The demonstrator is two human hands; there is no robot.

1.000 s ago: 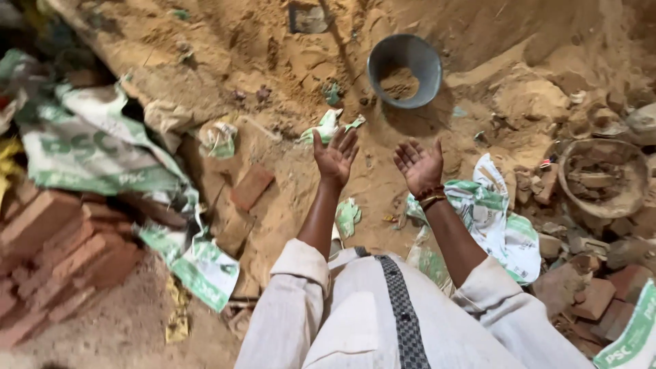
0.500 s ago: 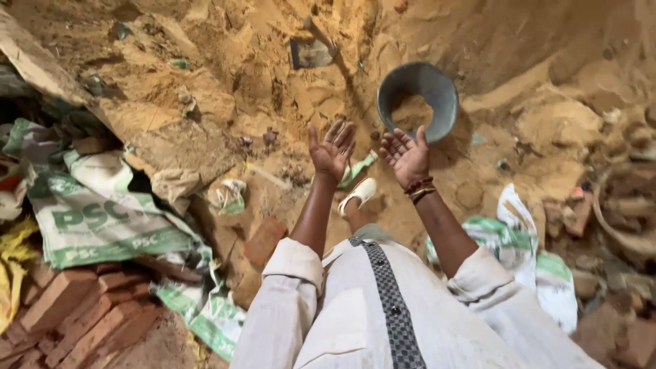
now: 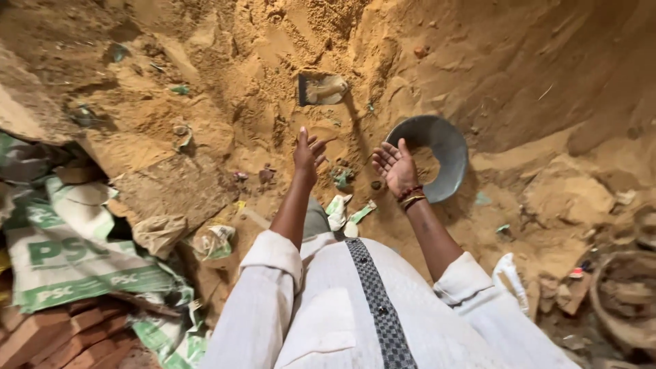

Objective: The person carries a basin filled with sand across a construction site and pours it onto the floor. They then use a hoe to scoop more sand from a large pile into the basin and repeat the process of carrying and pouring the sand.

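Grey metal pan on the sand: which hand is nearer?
Right. The right hand is open, palm up, just beside the grey metal pan at its left rim. The left hand is farther left, over sand, also empty.

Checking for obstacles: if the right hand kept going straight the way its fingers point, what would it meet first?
Most likely the grey metal pan lying in the sand, just beyond the right hand, which is open and empty. Depth is hard to judge from above.
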